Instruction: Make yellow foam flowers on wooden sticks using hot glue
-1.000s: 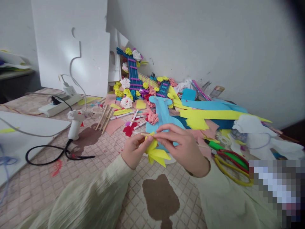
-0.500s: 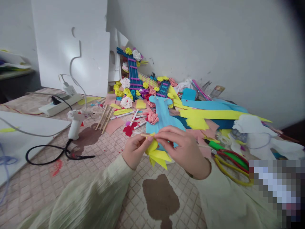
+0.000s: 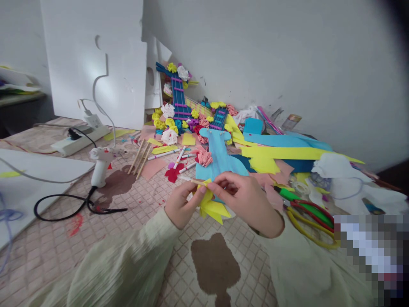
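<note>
Between thumb and fingers, my left hand (image 3: 180,204) grips a thin wooden stick (image 3: 196,181) together with the gathered end of some yellow crepe paper (image 3: 214,209). My right hand (image 3: 251,200) pinches the top edge of that paper beside the stick, its fingers curled. Pointed strips of the paper fan downward between the hands. Just behind them lies a light-blue guitar-shaped cutout (image 3: 220,155), its lower part partly covered by my hands. A pink paper flower (image 3: 203,157) rests at the cutout's left edge.
At left stand a white glue gun (image 3: 101,166) with a black cord and a power strip (image 3: 79,138). Several wooden sticks (image 3: 140,158) and markers (image 3: 180,157) lie behind my left hand. Scissors (image 3: 311,226) with yellow and red handles lie at right. Paper flowers (image 3: 169,136) crowd the back.
My right fingers have shifted slightly and curled in more along the yellow paper. The paper's strips have swung up a little. Both hands keep their hold.
</note>
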A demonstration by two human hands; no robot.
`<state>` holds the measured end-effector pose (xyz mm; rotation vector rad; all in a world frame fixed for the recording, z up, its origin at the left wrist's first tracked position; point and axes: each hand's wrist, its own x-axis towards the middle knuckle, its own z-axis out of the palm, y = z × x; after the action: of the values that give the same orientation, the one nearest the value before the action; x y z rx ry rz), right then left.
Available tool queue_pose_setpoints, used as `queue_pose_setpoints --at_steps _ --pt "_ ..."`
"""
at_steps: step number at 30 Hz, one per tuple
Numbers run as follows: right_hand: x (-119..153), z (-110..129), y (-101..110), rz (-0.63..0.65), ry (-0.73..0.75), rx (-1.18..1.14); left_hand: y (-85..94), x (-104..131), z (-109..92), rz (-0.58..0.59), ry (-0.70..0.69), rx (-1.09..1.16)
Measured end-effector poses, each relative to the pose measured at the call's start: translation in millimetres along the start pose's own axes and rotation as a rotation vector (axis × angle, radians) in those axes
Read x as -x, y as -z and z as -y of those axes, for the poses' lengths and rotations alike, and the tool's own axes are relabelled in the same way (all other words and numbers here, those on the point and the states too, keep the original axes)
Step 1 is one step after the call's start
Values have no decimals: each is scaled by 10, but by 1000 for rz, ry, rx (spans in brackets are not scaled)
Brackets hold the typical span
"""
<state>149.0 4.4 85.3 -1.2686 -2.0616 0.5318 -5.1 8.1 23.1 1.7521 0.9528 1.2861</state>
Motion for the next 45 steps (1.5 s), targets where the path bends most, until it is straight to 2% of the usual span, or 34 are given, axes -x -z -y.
queue_pose_setpoints --at_steps 5,9,15,22,25,30,38,45 --pt "-16 -12 -3 -16 35 40 -11 -6 -16 -22 63 -35" --pt "-24 -85 -81 -59 70 55 -12 -25 -14 -36 118 -17" --pt "74 -235 -208 -165 68 82 -44 -26 21 63 246 156" --pt "130 -313 -203 -113 76 82 -105 7 89 107 419 348" --pt "132 -334 -203 -113 70 67 -104 5 89 160 404 344" --pt "160 -359 -213 -151 28 29 -94 7 49 145 287 116" --pt "194 -330 -235 -240 161 134 -100 34 38 141 270 61" --pt "214 -313 -258 -269 20 -46 -94 46 35 110 247 52"
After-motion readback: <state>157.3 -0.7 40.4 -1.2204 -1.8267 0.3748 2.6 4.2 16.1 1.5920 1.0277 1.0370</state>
